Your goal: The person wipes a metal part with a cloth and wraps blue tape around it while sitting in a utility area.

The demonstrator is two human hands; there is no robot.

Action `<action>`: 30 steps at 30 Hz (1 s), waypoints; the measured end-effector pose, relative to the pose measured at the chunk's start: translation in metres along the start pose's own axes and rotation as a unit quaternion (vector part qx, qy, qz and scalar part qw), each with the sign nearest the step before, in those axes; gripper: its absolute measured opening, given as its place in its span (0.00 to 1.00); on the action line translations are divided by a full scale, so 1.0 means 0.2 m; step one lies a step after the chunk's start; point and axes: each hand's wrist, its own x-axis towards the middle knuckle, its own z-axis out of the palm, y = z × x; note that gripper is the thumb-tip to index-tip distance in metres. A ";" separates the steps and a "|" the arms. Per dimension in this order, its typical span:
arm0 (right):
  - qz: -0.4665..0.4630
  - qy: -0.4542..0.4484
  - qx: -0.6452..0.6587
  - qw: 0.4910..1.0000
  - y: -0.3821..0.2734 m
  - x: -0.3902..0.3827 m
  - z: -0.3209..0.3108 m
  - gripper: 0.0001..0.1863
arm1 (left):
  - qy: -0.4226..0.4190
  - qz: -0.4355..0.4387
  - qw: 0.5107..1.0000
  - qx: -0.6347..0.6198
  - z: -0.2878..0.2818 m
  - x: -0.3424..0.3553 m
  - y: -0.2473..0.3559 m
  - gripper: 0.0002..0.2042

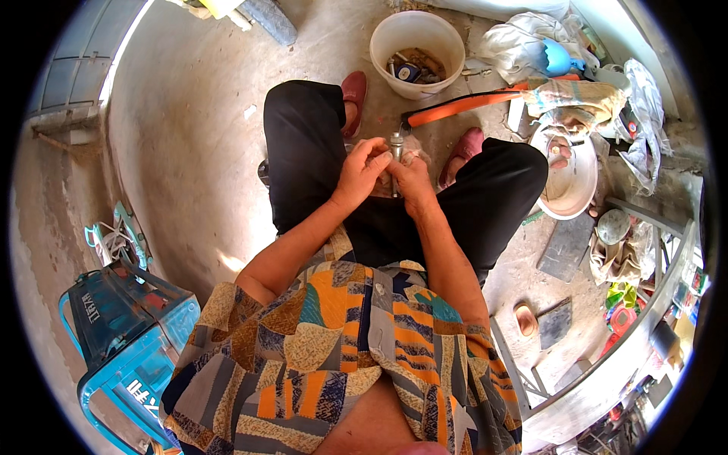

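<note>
Between my bent knees, a shiny metal cylindrical fitting shows just beyond my fingers, with pale pinkish material beside it. My left hand is closed, its fingertips meeting my right thumb in front of the metal piece. My right hand is also closed, against the fitting and partly covering it. Whatever is pinched between the fingertips is too small or hidden to make out.
A white bucket of dark items lies ahead, near an orange-handled tool. A white basin, sacks and clutter line the right side. A teal machine stands at lower left, near the wall.
</note>
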 end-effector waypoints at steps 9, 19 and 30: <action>0.005 -0.065 -0.079 0.995 -0.02 -0.03 0.02 0.08 | -0.107 -0.253 0.931 -0.242 -0.09 0.02 0.03 0.13; -0.049 -0.098 -0.177 0.978 0.07 0.03 -0.03 0.11 | -0.106 -0.261 0.891 -0.357 -0.10 0.04 -0.01 0.13; -0.063 -0.104 -0.234 0.965 0.08 0.03 -0.03 0.10 | -0.022 -0.247 0.943 -0.222 -0.24 0.08 0.12 0.12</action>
